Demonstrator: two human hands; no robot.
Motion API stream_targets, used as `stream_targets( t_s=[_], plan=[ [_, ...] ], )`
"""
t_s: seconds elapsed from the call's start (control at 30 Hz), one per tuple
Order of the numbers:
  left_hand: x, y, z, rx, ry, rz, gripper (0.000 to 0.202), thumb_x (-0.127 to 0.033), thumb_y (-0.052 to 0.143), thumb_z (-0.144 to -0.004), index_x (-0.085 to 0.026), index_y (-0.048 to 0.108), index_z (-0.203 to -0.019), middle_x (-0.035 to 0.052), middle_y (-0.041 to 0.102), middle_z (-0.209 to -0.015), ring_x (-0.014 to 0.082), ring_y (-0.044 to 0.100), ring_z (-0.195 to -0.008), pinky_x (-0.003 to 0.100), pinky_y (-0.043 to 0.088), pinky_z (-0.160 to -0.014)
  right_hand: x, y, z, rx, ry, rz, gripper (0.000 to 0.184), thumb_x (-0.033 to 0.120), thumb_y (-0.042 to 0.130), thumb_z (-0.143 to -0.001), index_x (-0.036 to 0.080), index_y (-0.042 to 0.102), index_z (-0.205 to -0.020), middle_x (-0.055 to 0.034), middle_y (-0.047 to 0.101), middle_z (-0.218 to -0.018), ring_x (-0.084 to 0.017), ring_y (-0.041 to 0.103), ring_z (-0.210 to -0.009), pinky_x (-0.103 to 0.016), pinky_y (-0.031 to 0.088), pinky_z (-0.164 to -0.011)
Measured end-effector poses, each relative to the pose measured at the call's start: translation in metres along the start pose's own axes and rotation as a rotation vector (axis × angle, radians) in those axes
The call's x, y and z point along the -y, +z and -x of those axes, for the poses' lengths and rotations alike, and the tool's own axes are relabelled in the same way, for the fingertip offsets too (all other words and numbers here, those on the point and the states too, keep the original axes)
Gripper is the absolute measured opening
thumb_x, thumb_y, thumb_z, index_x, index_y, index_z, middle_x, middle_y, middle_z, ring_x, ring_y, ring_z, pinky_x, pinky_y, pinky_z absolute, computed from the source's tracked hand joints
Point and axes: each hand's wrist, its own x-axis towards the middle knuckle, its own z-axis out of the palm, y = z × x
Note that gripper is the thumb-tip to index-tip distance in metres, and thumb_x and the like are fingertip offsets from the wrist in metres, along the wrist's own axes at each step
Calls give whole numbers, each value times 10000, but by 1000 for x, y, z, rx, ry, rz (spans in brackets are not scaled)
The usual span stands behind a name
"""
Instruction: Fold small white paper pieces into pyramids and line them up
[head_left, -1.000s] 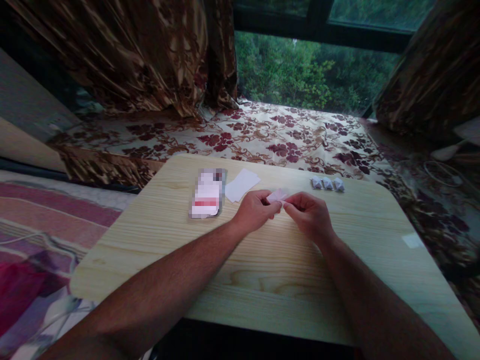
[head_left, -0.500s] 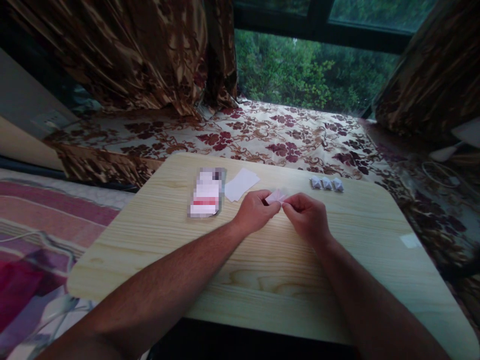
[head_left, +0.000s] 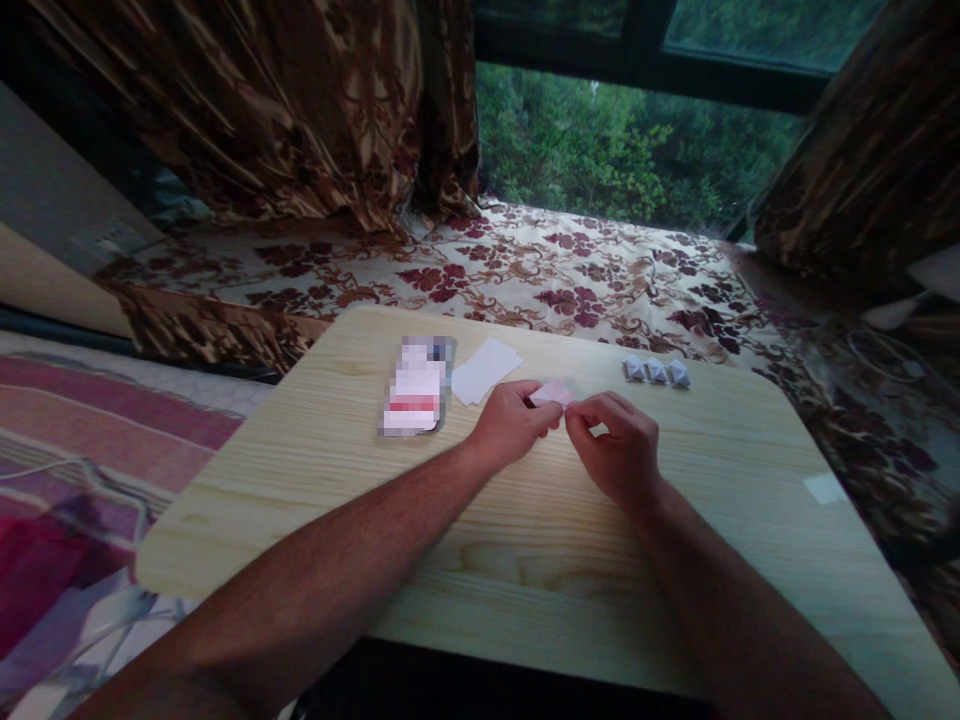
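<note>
Between both hands, above the middle of the wooden table, is a small folded piece of white paper (head_left: 553, 391). My left hand (head_left: 514, 425) is closed, with thumb and fingers gripping the paper from its left side. At the paper's lower right corner, my right hand (head_left: 616, 440) pinches with thumb and index finger. The fingers partly cover the paper, so its exact folds are hard to make out. Just beyond my left hand lies a small stack of white paper sheets (head_left: 486, 370). Three folded white paper shapes (head_left: 657, 371) stand in a row behind my right hand.
A blurred-out pinkish phone-shaped object (head_left: 415, 388) lies left of the sheets on the pale wooden table (head_left: 300, 500). A white patch (head_left: 824, 488) is near the table's right edge. Behind are a floral-covered ledge (head_left: 517, 265), curtains and a window; striped bedding (head_left: 112, 420) is at left.
My right hand's fingers have shifted slightly at the paper's corner, with a gap now showing between thumb and index finger. My left hand keeps its hold. The view has moved very slightly.
</note>
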Motion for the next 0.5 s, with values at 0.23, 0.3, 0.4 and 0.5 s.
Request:
stream_targets(
  t_s=[0.23,0.3,0.4,0.5],
  plan=[
    [0,-2,-2,52,-18,148,103,-235,606,-717,-142,632,-681,-18,571,-544,86,472,-474,217,332,-461,-6,-3,2,45,-148,-7,133,100,634,-838,213,698,-812,-42,680,-788,-156,619,-728,-284,499,-677],
    [1,-3,-3,65,-31,184,100,-236,611,-715,-140,635,-700,-15,582,-560,88,479,-474,219,339,-459,-7,-4,1,51,-178,-1,135,93,638,-836,214,698,-829,-45,688,-805,-160,625,-743,-288,503,-688],
    [0,-3,-3,86,-41,224,100,-238,623,-708,-138,629,-706,-14,588,-570,86,478,-472,220,340,-456,-7,-6,0,54,-204,10,136,87,640,-837,208,698,-852,-48,691,-821,-161,624,-751,-292,502,-694],
    [-1,-4,-2,100,-37,248,100,-236,630,-703,-137,619,-687,-18,580,-561,80,469,-471,220,333,-459,-6,-8,-1,69,-217,25,133,90,633,-843,208,695,-847,-47,687,-818,-160,615,-746,-294,498,-690]
  ],
)
